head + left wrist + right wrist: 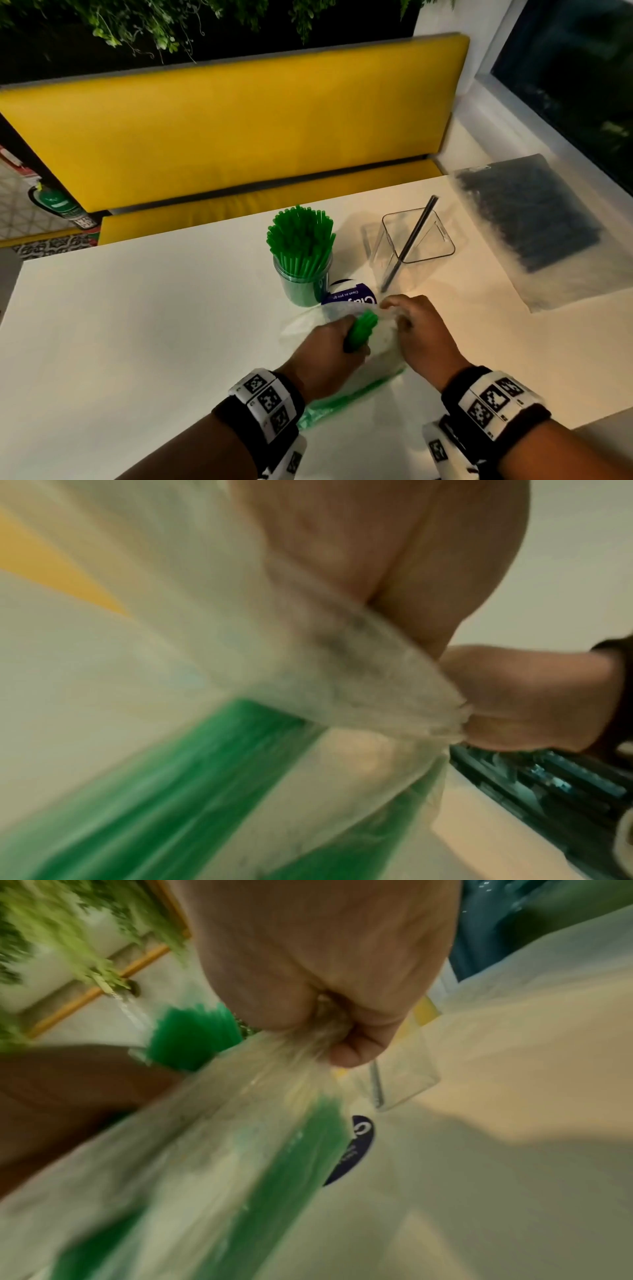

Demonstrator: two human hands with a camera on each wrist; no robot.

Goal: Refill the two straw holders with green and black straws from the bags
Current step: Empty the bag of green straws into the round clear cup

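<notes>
My left hand [337, 342] grips a bundle of green straws [363, 328] at the mouth of a clear plastic bag [383, 346] lying on the white table [137, 325]. My right hand [399, 317] pinches the gathered bag plastic [308, 1045] in a closed fist [325, 974]. More green straws [291, 1164] show through the bag. Just beyond the hands, a round holder [303, 287] stands packed with green straws [301, 233]. Right of it, a square clear holder [416, 240] contains a leaning black straw [411, 240]. The wrist views are blurred.
A clear bag of black straws [534, 219] lies flat at the table's right side. A round blue sticker [352, 296] sits on the table between the holders and my hands. A yellow bench [239, 137] runs behind the table. A window [582, 85] is at the right.
</notes>
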